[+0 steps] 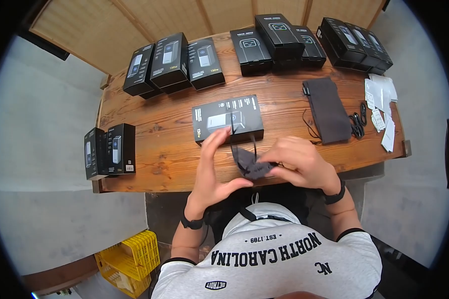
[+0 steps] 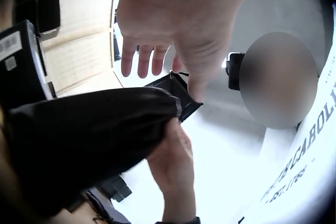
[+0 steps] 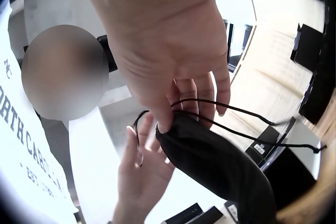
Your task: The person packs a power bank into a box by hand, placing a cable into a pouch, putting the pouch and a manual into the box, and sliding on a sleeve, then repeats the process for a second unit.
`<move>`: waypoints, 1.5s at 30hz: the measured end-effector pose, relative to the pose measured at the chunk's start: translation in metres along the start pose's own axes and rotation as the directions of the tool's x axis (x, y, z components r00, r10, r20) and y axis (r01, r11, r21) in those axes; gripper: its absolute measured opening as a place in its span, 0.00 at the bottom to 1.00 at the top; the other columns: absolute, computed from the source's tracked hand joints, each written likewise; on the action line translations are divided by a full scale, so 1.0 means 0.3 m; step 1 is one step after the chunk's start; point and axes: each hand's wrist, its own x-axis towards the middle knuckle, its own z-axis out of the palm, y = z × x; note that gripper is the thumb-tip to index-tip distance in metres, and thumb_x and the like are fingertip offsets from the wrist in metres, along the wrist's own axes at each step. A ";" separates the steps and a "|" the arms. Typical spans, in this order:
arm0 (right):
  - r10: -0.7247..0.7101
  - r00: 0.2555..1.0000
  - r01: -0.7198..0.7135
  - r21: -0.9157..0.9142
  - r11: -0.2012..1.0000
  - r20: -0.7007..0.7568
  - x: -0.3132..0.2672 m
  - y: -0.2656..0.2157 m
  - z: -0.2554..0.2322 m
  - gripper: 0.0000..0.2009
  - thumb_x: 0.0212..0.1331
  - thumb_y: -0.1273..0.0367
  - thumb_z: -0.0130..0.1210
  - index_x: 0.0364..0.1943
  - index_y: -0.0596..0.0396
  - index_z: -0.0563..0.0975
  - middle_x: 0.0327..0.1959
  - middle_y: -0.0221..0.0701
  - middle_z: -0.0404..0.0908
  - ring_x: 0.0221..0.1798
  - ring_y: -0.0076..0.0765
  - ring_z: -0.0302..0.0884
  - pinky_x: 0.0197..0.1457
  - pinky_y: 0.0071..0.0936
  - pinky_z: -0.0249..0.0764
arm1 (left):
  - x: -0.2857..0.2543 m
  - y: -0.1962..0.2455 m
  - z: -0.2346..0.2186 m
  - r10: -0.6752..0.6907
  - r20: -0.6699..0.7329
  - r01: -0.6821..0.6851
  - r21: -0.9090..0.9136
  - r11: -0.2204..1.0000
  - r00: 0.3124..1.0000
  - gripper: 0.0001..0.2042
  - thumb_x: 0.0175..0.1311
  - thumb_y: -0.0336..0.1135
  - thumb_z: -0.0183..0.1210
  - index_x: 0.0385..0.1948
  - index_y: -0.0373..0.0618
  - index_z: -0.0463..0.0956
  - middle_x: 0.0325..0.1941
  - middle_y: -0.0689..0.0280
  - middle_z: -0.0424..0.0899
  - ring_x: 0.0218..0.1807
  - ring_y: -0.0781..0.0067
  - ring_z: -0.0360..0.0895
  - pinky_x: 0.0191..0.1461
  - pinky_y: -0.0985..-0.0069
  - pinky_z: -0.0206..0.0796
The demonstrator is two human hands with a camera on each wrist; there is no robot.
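Note:
A dark grey drawstring pouch is held over the table's front edge. My right hand pinches its gathered mouth between thumb and fingers, as the right wrist view shows. Thin black cords run out from the pouch's mouth past the right fingers. My left hand is spread at the pouch's other side, fingers extended and thumb reaching toward it. In the left wrist view the left thumb overlaps the pouch's edge. Just beyond the hands lies a black box with a silver device pictured on it.
Black boxes stand in groups along the back, with two more at the left edge. To the right lie a flat dark pouch, coiled black cables and white papers. A yellow crate stands below left.

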 end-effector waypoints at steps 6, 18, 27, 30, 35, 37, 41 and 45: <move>0.023 0.987 0.024 0.287 0.958 -0.160 -0.019 -0.080 -0.067 0.12 0.53 0.72 0.69 0.42 0.60 0.84 0.34 0.36 0.85 0.34 0.40 0.82 0.38 0.30 0.75 | -0.114 -0.120 -0.046 -0.108 0.657 0.005 0.158 0.987 0.746 0.13 0.56 0.26 0.67 0.44 0.41 0.82 0.42 0.56 0.84 0.48 0.51 0.80 0.54 0.61 0.71; 0.670 0.742 -0.578 0.516 0.632 0.012 -0.069 0.162 -0.060 0.10 0.65 0.77 0.59 0.49 0.61 0.81 0.46 0.28 0.85 0.48 0.19 0.80 0.54 0.18 0.74 | -0.112 -0.014 -0.015 0.105 0.296 -0.127 0.055 0.990 0.949 0.14 0.52 0.27 0.74 0.42 0.41 0.87 0.55 0.49 0.80 0.59 0.50 0.79 0.61 0.61 0.74; 0.427 0.771 -0.577 0.801 0.158 0.472 -0.187 0.167 0.181 0.14 0.71 0.62 0.55 0.44 0.62 0.79 0.39 0.36 0.82 0.41 0.33 0.81 0.43 0.28 0.77 | -0.060 -0.076 -0.026 0.003 -0.018 -0.002 0.033 0.999 1.000 0.15 0.51 0.15 0.65 0.42 0.35 0.85 0.53 0.54 0.86 0.50 0.60 0.86 0.53 0.73 0.77; 0.424 0.841 -0.381 0.924 0.025 0.335 -0.167 0.143 0.196 0.22 0.75 0.56 0.45 0.54 0.66 0.74 0.47 0.42 0.82 0.45 0.41 0.82 0.47 0.36 0.80 | -0.050 -0.086 -0.052 0.256 0.101 -0.274 0.401 0.874 0.962 0.15 0.44 0.15 0.64 0.37 0.35 0.85 0.54 0.51 0.85 0.48 0.57 0.87 0.49 0.72 0.79; 0.499 0.845 -0.212 0.977 -0.020 0.194 -0.130 0.101 0.175 0.25 0.76 0.59 0.45 0.64 0.68 0.67 0.58 0.49 0.78 0.55 0.45 0.82 0.56 0.38 0.80 | -0.060 -0.104 -0.038 0.451 0.282 -0.532 0.441 0.723 0.847 0.10 0.36 0.21 0.66 0.24 0.33 0.78 0.57 0.48 0.82 0.52 0.47 0.84 0.46 0.65 0.81; 0.548 0.818 -0.245 0.968 0.055 0.176 -0.106 0.063 0.152 0.25 0.77 0.61 0.44 0.66 0.69 0.66 0.59 0.48 0.78 0.55 0.44 0.82 0.57 0.37 0.80 | -0.060 -0.099 -0.023 0.463 0.303 -0.554 0.445 0.704 0.833 0.08 0.41 0.23 0.65 0.25 0.33 0.80 0.59 0.50 0.82 0.54 0.50 0.84 0.45 0.67 0.81; 0.650 0.756 -0.271 0.941 0.205 0.076 -0.093 0.038 0.179 0.25 0.76 0.69 0.48 0.71 0.68 0.63 0.60 0.41 0.78 0.57 0.33 0.80 0.60 0.29 0.77 | -0.088 -0.079 0.013 0.440 0.379 -0.576 0.435 0.692 0.814 0.08 0.46 0.24 0.65 0.29 0.33 0.83 0.60 0.55 0.82 0.59 0.52 0.82 0.45 0.69 0.82; 0.668 0.742 -0.277 0.880 0.385 -0.059 -0.125 0.101 0.213 0.24 0.73 0.71 0.55 0.70 0.66 0.68 0.56 0.33 0.82 0.54 0.24 0.78 0.59 0.24 0.76 | -0.126 -0.073 0.053 0.376 0.449 -0.549 0.362 0.753 0.811 0.12 0.39 0.21 0.64 0.31 0.37 0.86 0.60 0.54 0.82 0.62 0.42 0.78 0.57 0.61 0.79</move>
